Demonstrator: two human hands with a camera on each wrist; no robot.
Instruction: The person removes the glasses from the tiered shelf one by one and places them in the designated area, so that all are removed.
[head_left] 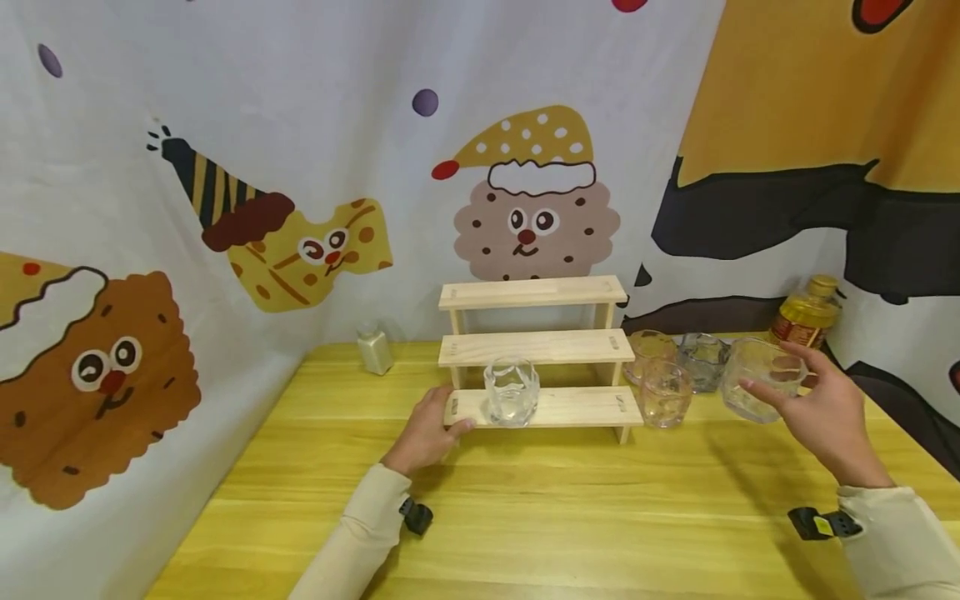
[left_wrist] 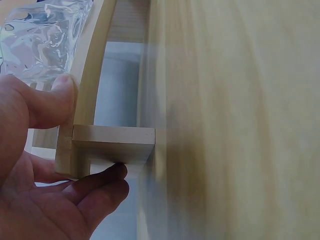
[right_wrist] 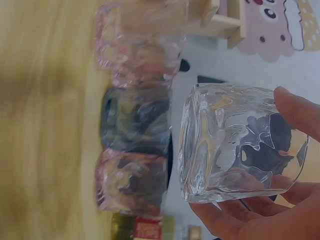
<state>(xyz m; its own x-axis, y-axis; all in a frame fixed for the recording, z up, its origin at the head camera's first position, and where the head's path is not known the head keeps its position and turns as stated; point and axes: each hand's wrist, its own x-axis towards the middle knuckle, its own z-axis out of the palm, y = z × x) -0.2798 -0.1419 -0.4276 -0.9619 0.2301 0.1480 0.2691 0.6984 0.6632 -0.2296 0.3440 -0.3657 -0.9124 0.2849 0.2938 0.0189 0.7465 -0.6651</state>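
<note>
My left hand (head_left: 424, 433) grips the left end of the lowest step of a three-step wooden display stand (head_left: 534, 346), thumb on the front edge and fingers around the end, as the left wrist view shows. On that step, just right of the hand, a clear glass (head_left: 512, 392) stands upright. Over at the right, my right hand (head_left: 828, 417) holds another clear glass (right_wrist: 240, 145) between thumb and fingers, raised above the table. Beyond it stand a grey glass (right_wrist: 136, 120) and pinkish glasses (right_wrist: 131, 181), partly overlapped by the held glass in the head view.
Behind the right hand stands a bottle of yellow oil (head_left: 808, 315). A small jar with pale contents (head_left: 374, 350) sits at the table's back left. A printed cloth (head_left: 360, 125) hangs behind the wooden table (head_left: 570, 517), close to the stand's back.
</note>
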